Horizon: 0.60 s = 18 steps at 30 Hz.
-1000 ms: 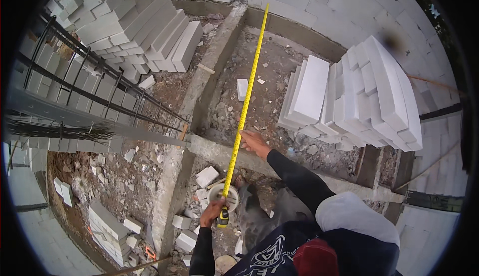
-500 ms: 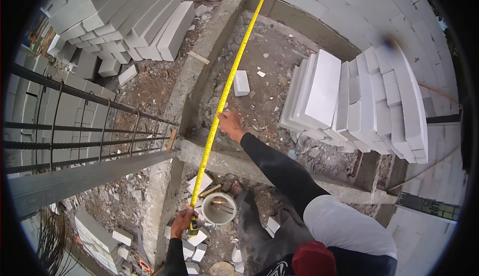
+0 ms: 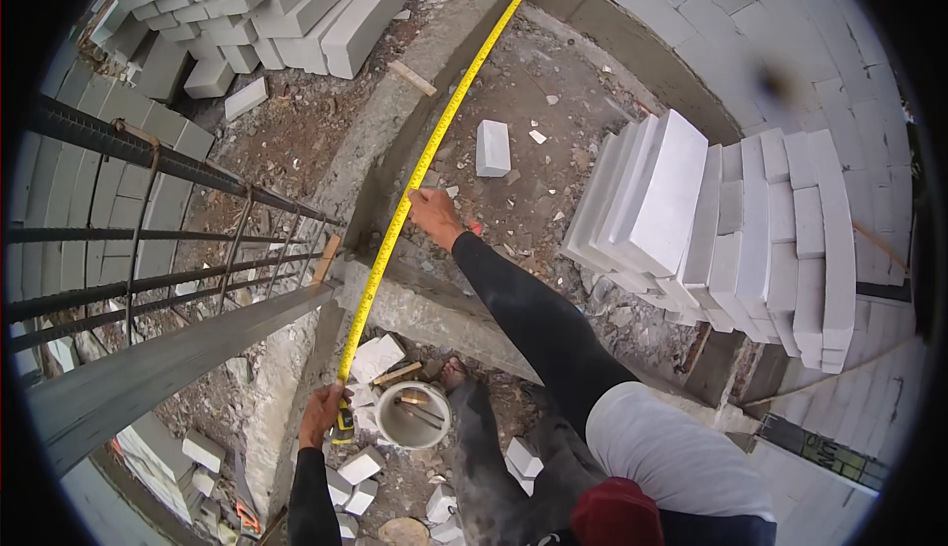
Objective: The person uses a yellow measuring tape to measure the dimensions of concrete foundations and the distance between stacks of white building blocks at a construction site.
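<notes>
Ref. landmark: white bucket (image 3: 413, 441). L hand (image 3: 320, 414), just L of bucket, is closed round tape case (image 3: 344, 427); R hand (image 3: 435, 214), beyond bucket, has fingers narrow at the edge of yellow tape blade (image 3: 432, 143); firm pinch vs. light contact can't be told. Blade exits case, passes L of bucket & runs well beyond it, alongside conc. beam (image 3: 378, 121), toward block wall (image 3: 681, 28); far-tip contact w/ wall can't be confirmed. Loose white blk (image 3: 492, 148) lies beyond bucket, R of blade & apart from it; blk stack (image 3: 642, 191) stands beyond & well R of bucket. Step in hand (judged): blade extended & steadied for a length check, L hand as anchor, R hand as guide. Next move (judged) calls for case held in pos. L of bucket, blade straight w/o twist, R-hand fingers light, then reading taken. Caution: blade may kink or go off line if pushed sideways; sag can't be judged owing to lens bend.
</notes>
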Each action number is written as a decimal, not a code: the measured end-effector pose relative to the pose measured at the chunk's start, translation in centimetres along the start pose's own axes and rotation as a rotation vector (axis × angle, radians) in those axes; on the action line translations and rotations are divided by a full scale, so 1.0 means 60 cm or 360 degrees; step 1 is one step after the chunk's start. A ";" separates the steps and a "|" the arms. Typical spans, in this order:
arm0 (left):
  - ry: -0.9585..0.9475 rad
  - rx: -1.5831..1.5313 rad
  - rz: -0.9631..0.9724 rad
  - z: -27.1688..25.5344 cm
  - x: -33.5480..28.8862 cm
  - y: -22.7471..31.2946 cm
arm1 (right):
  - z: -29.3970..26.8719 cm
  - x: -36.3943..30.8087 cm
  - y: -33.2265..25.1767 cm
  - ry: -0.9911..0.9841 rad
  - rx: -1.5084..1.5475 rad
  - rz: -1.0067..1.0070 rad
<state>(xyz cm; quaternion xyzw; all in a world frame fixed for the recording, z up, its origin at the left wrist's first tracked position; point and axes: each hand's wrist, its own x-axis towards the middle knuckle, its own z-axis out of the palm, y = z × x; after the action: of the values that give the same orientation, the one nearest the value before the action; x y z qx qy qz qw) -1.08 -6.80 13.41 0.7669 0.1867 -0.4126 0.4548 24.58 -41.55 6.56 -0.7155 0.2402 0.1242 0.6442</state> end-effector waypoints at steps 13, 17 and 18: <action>0.0073 0.0036 0.0087 -0.022 0.066 -0.050 | 0.024 0.048 0.001 -0.0203 -0.0140 0.0107; 0.0108 0.0122 0.0048 -0.046 0.098 -0.021 | -0.006 0.087 -0.010 -0.0307 -0.0047 0.0151; 0.0103 0.0144 0.0090 -0.053 0.106 -0.022 | 0.006 0.090 -0.010 -0.0269 -0.0022 0.0228</action>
<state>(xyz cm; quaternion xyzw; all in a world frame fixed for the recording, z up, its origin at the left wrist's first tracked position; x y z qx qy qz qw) 3.27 -3.96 8.36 0.8045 0.1609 -0.3825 0.4249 29.53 -42.15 4.40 -0.6879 0.2345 0.2314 0.6468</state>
